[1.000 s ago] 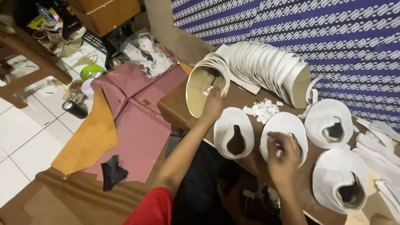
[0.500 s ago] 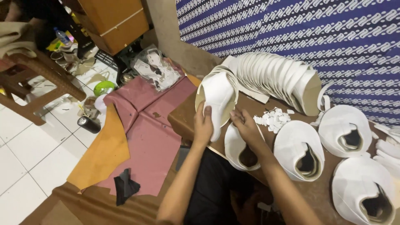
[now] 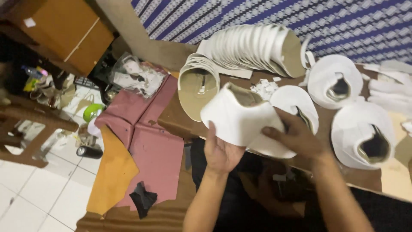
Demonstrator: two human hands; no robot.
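Both my hands hold one white curved shoe-upper piece (image 3: 240,118) lifted above the brown board (image 3: 176,120). My left hand (image 3: 221,150) cups it from below, palm up. My right hand (image 3: 298,137) grips its right edge, thumb on top. Behind it a row of similar white pieces (image 3: 253,47) leans in a curved stack, ending in a tan-lined piece (image 3: 195,92) facing me. Three more white pieces with dark openings lie flat to the right (image 3: 337,79), (image 3: 365,133), (image 3: 298,103).
Small white scraps (image 3: 266,88) lie on the board. Pink leather sheets (image 3: 150,141), a tan leather sheet (image 3: 113,172) and a black scrap (image 3: 143,197) lie on the floor to the left. A clear bag (image 3: 137,77), a black can (image 3: 88,151) and a wooden stool (image 3: 30,129) stand further left.
My hands have taken one white piece from the front of the stack and lifted it toward me. The right hand moved from the flat pieces onto it.
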